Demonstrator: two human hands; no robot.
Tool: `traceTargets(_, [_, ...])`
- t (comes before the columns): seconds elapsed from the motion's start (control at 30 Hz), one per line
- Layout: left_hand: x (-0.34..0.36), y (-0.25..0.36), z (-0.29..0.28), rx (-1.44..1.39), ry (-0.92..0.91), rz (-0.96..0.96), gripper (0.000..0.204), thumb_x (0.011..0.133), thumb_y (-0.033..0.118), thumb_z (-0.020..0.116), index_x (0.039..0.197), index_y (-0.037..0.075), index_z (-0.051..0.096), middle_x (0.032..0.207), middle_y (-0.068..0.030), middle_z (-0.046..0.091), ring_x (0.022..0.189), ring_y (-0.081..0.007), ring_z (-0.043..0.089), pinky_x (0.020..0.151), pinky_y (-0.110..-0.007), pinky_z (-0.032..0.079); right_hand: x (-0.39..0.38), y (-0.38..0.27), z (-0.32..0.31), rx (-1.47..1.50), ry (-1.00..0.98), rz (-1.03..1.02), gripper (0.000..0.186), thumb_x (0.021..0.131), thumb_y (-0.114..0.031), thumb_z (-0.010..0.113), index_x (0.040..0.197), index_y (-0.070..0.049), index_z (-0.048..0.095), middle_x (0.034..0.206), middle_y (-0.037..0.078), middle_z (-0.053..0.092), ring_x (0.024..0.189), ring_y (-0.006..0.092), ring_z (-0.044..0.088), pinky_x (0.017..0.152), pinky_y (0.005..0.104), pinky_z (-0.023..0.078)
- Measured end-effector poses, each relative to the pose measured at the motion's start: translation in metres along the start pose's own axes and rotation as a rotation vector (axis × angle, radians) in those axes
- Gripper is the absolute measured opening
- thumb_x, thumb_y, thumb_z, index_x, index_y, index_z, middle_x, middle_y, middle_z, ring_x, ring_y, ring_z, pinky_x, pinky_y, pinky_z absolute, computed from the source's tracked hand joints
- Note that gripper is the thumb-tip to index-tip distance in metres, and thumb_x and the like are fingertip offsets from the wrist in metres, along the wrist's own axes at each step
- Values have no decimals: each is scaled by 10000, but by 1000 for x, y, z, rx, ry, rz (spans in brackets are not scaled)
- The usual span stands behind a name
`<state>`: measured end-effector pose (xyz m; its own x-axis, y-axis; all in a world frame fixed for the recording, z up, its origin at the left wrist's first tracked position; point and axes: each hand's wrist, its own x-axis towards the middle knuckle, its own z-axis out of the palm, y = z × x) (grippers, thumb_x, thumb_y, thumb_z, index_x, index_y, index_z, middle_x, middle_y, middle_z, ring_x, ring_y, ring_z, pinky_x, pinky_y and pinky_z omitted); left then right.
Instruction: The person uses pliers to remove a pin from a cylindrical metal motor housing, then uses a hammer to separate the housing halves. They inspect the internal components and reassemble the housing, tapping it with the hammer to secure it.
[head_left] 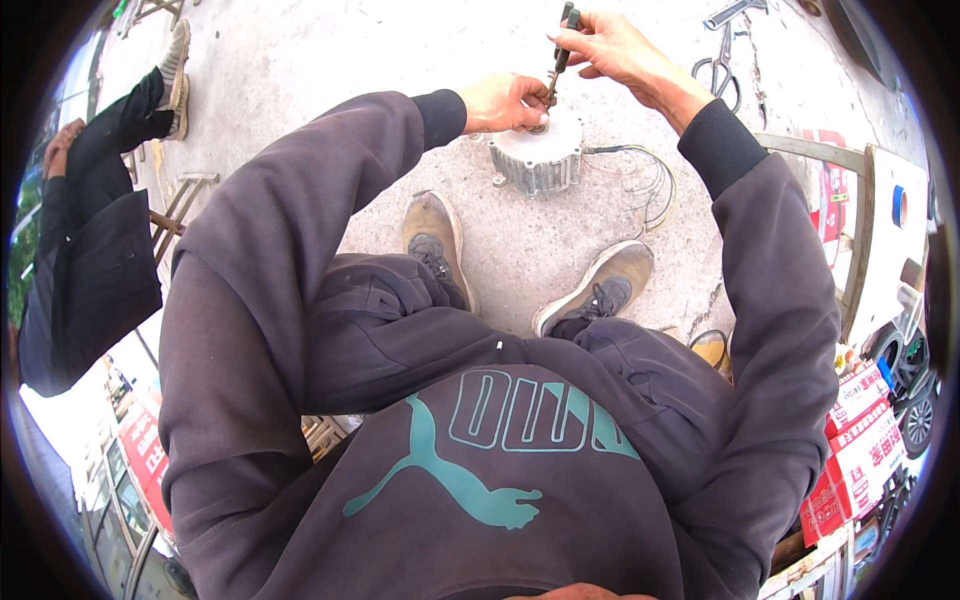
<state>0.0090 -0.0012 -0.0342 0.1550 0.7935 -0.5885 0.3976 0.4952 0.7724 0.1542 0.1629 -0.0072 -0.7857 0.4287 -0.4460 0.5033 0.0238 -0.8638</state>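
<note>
Between my feet sits a round, ribbed aluminium motor housing (535, 160) with loose wires (645, 180) running out from its right side. My right hand (625, 60) grips a black-handled tool (566, 35), held upright above the housing, its metal lower end meeting my left fingers. My left hand (500, 103) is closed, fingertips pinched low over the housing's top around something small and metallic that I cannot make out.
Large scissors (718, 80) and a metal tool (725, 15) lie beyond my right hand. A seated person (90, 250) in dark clothing is at left. On the right stand a metal frame (852, 270), a white board with blue tape (898, 207) and red-and-white boxes (860, 440).
</note>
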Motion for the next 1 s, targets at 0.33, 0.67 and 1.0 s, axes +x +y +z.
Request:
traceTargets(0.33, [3, -5, 10, 111, 129, 0, 367, 950, 233, 669, 1175, -56, 650, 1049, -160, 729, 954, -224, 705, 903, -353, 551, 11, -24, 12, -86, 27, -5, 295, 939, -272, 630, 908, 19, 675, 772, 81, 655, 695, 169, 609, 604, 330, 502])
traceTargets(0.67, [5, -15, 5, -111, 106, -63, 369, 931, 267, 697, 1163, -16, 653, 1034, -109, 724, 954, -187, 675, 884, -323, 526, 19, -22, 30, 149, -12, 2, 358, 994, -299, 528, 933, 30, 657, 794, 74, 631, 714, 170, 578, 651, 345, 490])
traceTargets(1.0, [11, -20, -1, -198, 42, -50, 386, 909, 313, 738, 1069, -36, 698, 941, -113, 731, 851, -179, 687, 811, -310, 555, 23, -21, 38, 185, -66, 1, 286, 949, -228, 526, 905, 22, 659, 775, 89, 642, 705, 178, 589, 653, 336, 492])
